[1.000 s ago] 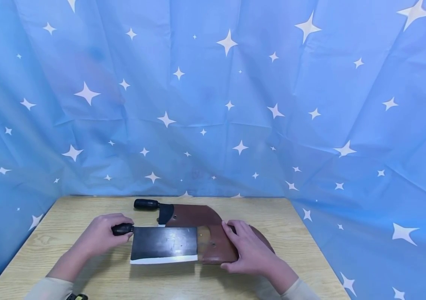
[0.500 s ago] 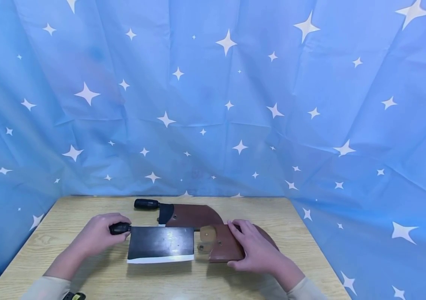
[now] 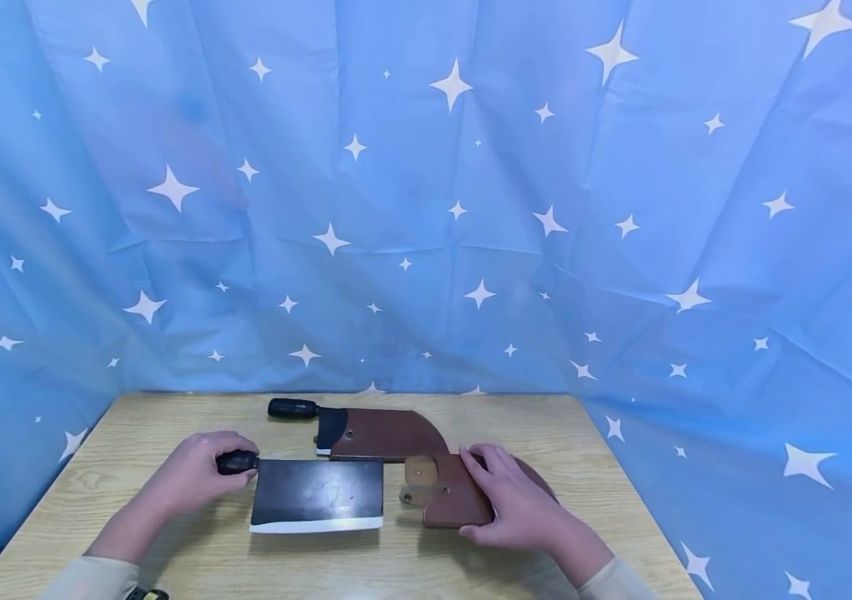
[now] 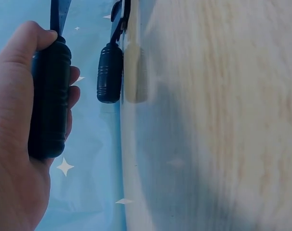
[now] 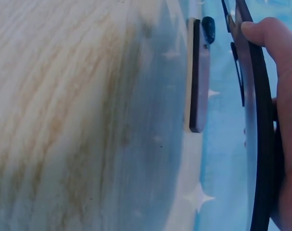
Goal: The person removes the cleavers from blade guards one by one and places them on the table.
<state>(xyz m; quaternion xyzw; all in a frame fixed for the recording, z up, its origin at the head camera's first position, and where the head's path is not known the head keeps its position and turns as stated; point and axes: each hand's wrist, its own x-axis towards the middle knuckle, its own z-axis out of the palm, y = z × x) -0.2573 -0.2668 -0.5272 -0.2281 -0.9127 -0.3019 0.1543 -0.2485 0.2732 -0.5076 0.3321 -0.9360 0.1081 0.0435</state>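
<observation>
The cleaver (image 3: pixel 317 493) is clamped by its handle (image 4: pixel 52 101) in the left grip (image 3: pixel 202 472), the sheath (image 3: pixel 454 500) in the right grip (image 3: pixel 512 504). The bare edge (image 3: pixel 317 526) is best held clear of both.

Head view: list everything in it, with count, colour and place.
Table: 1, light wood, lower part of view
Curtain: count unclear, blue with white stars, behind table
Sheathed cleaver: 1, black and brown, back of table
Bare cleaver: 1, black and white, centre-left
Loose sheath: 1, brown, right of bare cleaver
Wrist device: 1, black-yellow, bottom left
Sleeves: 2, off-white, bottom edge
Left hand: 1, bare, holding bare cleaver
Right hand: 1, bare, holding loose sheath
</observation>
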